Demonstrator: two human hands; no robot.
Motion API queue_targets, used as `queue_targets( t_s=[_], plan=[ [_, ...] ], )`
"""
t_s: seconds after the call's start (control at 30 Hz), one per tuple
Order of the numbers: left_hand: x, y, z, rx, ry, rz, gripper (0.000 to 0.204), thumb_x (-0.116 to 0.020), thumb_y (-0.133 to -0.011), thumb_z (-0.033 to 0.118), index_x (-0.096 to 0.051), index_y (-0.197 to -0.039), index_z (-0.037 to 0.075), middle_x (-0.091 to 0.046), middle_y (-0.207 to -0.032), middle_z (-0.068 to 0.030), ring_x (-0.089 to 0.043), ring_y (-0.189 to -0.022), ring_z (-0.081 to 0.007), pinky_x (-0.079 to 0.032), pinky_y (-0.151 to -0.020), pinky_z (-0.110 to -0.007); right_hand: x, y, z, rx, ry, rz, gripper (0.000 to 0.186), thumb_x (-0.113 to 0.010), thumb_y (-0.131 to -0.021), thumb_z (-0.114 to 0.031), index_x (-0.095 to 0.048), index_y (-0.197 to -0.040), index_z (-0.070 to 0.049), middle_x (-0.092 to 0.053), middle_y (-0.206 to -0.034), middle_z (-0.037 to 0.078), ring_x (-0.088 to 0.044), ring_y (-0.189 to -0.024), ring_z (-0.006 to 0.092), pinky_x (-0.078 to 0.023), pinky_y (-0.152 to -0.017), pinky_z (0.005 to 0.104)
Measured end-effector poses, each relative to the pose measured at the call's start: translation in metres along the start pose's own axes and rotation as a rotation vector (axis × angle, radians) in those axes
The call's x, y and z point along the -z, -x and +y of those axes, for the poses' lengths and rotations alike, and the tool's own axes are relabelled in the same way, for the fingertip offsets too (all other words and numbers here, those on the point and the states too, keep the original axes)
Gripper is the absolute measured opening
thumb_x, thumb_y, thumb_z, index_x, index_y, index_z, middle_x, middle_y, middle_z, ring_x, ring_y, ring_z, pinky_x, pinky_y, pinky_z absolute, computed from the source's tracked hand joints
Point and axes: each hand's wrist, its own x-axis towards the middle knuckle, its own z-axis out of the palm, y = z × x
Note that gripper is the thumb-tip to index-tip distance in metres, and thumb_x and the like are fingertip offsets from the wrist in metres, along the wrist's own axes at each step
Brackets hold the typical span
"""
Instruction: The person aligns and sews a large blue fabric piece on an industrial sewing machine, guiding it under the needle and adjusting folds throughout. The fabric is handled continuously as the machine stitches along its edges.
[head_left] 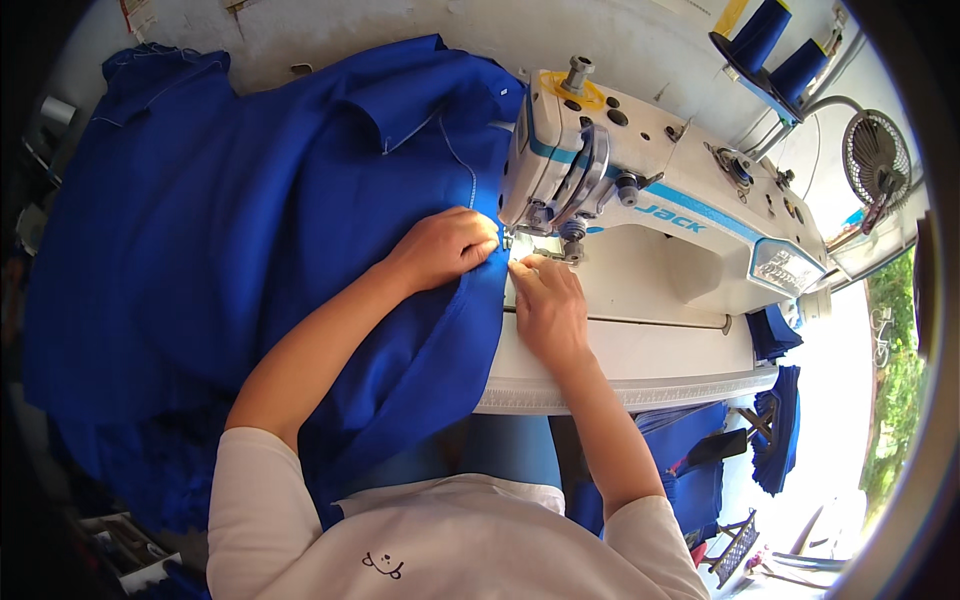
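A large spread of royal blue fabric [270, 230] covers the left of the sewing table and hangs over its front edge. Its right edge runs up to the needle area of a white sewing machine [640, 170]. My left hand [450, 245] is closed on the fabric's edge, just left of the presser foot. On the other side of the needle, my right hand [550, 300] is closed, thumb and forefinger pinched close to the fabric edge. What those fingertips hold is too small to make out. A lamp lights the needle plate between both hands.
Two blue thread cones [762, 38] stand on a rack at the upper right, near a small fan [876, 155]. A measuring tape strip [640, 393] lines the table's front edge. Stacked blue cloth pieces [776, 428] hang at the right, beside a bright opening.
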Motion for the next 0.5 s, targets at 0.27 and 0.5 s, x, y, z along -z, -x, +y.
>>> queue_targets(
  t_s=[0.27,0.5],
  plan=[
    [0.008,0.147,0.167,0.568,0.489,0.022,0.033,-0.07,-0.088,0.018,-0.062,-0.115,0.0,-0.068,-0.094,-0.022,-0.07,-0.085,-0.0306,-0.054,-0.077,-0.036,0.013,0.009,-0.03,0.053,-0.201,0.108,0.027,-0.063,-0.071,0.007,-0.067,-0.096,-0.003,-0.065,-0.095,0.01,-0.062,-0.083,0.0293,-0.053,-0.072,0.0378],
    [-0.008,0.29,0.211,1.045,0.245,0.151,0.016,-0.07,-0.085,0.015,-0.067,-0.092,0.0,-0.066,-0.083,-0.0178,-0.065,-0.074,-0.0374,-0.051,-0.064,-0.04,-0.022,0.083,-0.172,0.572,-0.543,-0.563,0.019,-0.07,-0.074,-0.017,-0.067,-0.089,-0.007,-0.065,-0.088,0.007,-0.062,-0.093,0.0232,-0.046,-0.097,0.0397]
  ],
)
